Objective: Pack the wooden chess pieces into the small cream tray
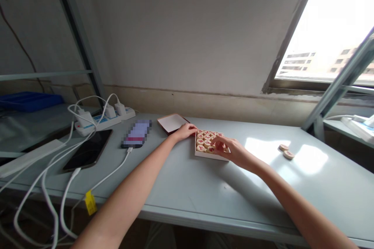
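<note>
The table (181, 188) is smooth, glossy metal; the pieces (200, 148) look matt (perhaps wood).

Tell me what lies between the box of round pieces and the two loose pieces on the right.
In the head view, the right hand, partly over the box, and its wrist; then sunlit tabletop up to the loose pieces.

Window (327, 27) at right overexposed; glare patches on tabletop (178, 183); wall (189, 39) dim; phone screen (136, 133) pixelated.
</note>
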The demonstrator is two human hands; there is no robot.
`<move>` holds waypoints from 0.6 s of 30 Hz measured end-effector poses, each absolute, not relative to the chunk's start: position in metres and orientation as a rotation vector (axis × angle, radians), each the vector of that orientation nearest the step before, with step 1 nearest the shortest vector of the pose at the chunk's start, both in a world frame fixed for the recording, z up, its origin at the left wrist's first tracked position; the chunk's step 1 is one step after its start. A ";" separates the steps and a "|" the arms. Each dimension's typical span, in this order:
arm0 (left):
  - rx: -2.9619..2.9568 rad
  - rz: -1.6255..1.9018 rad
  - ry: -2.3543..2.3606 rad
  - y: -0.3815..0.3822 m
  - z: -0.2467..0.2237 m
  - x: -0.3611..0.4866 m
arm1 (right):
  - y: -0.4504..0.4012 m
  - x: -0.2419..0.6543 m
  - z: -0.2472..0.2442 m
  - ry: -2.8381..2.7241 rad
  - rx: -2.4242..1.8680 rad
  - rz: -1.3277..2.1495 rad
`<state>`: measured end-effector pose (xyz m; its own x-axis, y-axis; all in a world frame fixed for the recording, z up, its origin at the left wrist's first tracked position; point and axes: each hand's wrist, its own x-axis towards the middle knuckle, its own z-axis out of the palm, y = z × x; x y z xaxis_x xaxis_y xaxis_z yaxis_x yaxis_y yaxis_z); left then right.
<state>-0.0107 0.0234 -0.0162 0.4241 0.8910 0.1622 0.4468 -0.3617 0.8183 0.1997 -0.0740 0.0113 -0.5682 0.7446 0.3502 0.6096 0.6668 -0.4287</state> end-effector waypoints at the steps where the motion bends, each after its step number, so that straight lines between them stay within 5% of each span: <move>1: 1.973 0.802 1.131 0.023 -0.016 -0.011 | -0.074 0.200 0.011 -2.376 -1.047 0.370; 11: 1.956 0.800 1.132 0.023 -0.016 -0.011 | -0.075 0.199 0.018 -2.379 -1.118 0.346; 18: 1.976 0.808 1.157 0.023 -0.016 -0.011 | -0.046 0.278 0.010 -1.988 -1.953 -0.421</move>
